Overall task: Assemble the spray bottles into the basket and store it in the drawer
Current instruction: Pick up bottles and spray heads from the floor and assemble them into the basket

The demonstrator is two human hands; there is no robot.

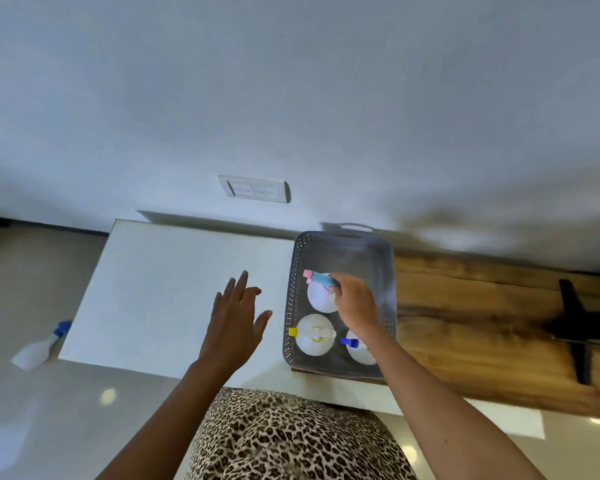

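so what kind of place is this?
Probably a room in a home rather than a lab: a wall switch plate on a painted wall, glossy floor tiles, and a mesh basket of spray bottles.

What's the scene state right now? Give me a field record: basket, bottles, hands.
container: grey basket on the left end of the wooden top, beside the white top
loaded: three upright: pink-nozzle bottle, yellow-nozzle bottle, blue-nozzle bottle
stray: fourth bottle lying on the floor, left of the white top
hand_right: right hand grips the pink-nozzle bottle's spray head
hand_left: left hand fingers spread above the white top, holding nothing
drawer: not in view
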